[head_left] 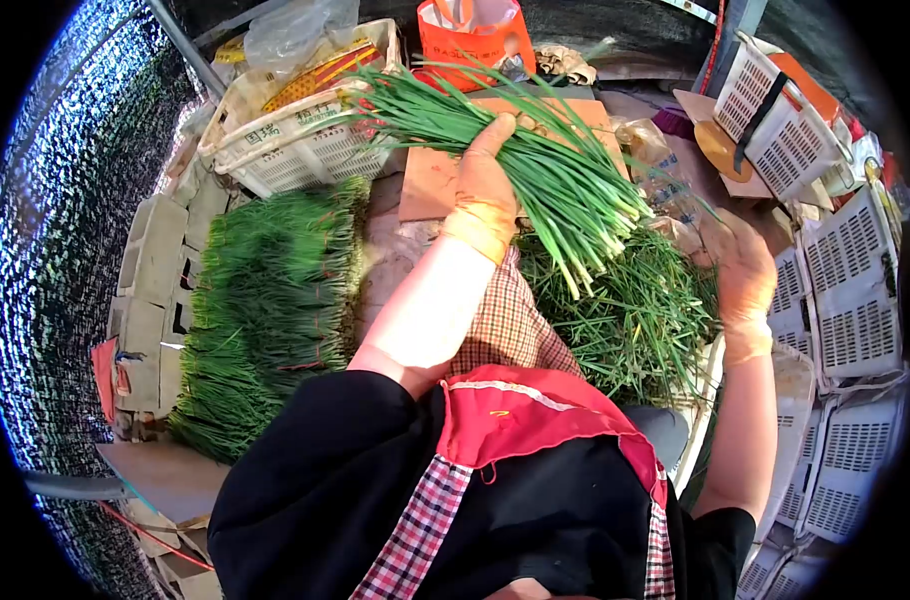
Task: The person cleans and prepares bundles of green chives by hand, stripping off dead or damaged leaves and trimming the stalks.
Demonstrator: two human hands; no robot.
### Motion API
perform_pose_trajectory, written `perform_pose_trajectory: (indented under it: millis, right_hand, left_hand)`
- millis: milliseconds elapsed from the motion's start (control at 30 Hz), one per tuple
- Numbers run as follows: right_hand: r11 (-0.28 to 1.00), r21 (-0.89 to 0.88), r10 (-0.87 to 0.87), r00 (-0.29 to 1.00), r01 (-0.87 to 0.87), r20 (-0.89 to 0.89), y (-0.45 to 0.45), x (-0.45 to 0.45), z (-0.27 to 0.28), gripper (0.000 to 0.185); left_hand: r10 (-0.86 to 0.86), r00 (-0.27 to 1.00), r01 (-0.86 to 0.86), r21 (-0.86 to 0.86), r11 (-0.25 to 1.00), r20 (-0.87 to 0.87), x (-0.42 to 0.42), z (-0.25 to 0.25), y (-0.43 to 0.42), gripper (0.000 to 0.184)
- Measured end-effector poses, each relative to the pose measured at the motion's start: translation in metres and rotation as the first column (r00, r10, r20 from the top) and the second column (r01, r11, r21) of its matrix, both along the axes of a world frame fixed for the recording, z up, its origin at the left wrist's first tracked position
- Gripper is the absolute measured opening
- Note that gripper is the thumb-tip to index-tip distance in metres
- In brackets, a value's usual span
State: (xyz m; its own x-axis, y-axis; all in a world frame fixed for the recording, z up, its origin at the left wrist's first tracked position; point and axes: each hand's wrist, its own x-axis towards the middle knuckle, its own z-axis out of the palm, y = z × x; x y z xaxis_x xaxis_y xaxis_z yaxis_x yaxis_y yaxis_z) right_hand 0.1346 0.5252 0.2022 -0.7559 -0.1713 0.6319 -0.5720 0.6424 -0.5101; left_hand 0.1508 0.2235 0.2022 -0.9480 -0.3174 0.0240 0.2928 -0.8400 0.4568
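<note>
A loose bunch of long green chives [565,180] is in my left hand [487,185], which wears an orange glove and has its thumb laid over the stalks. The pale stalk ends point down to the right, the leafy tips up to the left. My right hand [737,262], also gloved in orange, is apart from the bunch at the right, above the edge of a heap of loose greens [625,320]. Its fingers are bent and partly blurred; whether they hold anything cannot be made out. Tied bundles of chives [265,290] lie stacked at the left.
A white crate [315,150] with plastic bags stands at the upper left, beside an orange bag [475,45]. A cardboard sheet [430,185] lies behind the bunch. White crates [855,290] are stacked along the right side. A checked cloth [520,325] covers my lap.
</note>
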Motion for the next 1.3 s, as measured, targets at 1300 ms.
perform_pose_trajectory:
  millis: [1300]
  right_hand:
    - [0.914,-0.269,0.319,0.948,-0.305,0.011,-0.094,0.079,-0.015,0.019]
  left_hand:
    - [-0.181,0.978,0.157,0.210,0.965,0.101,-0.009,-0.026,0.006,0.026]
